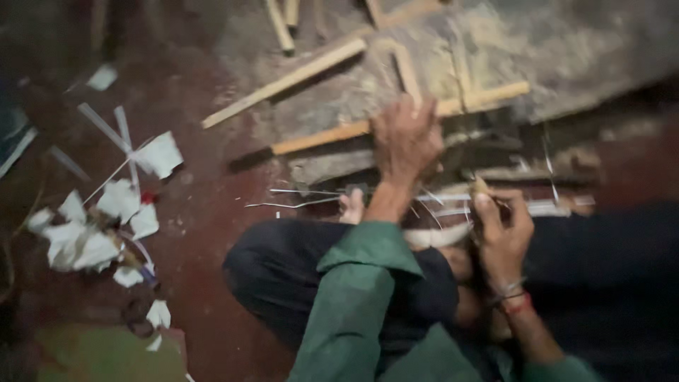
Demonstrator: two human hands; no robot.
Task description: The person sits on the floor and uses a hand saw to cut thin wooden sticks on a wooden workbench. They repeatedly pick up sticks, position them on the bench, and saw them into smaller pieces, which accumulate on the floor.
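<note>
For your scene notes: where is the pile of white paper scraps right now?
In the head view the paper scraps lie on the reddish floor at far left, well apart from both hands, left of the person's dark-clad knee.

Torn white paper scraps [92,233] lie scattered on the dark red floor [205,233]. Right of the scraps, farther up, a loose wooden stick [283,83] lies slanted; a green mat corner [106,354] sits below the scraps

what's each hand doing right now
Left hand: open, spread, pressing on a wooden strip.
Right hand: closed on a small piece, too blurred to identify.
</note>
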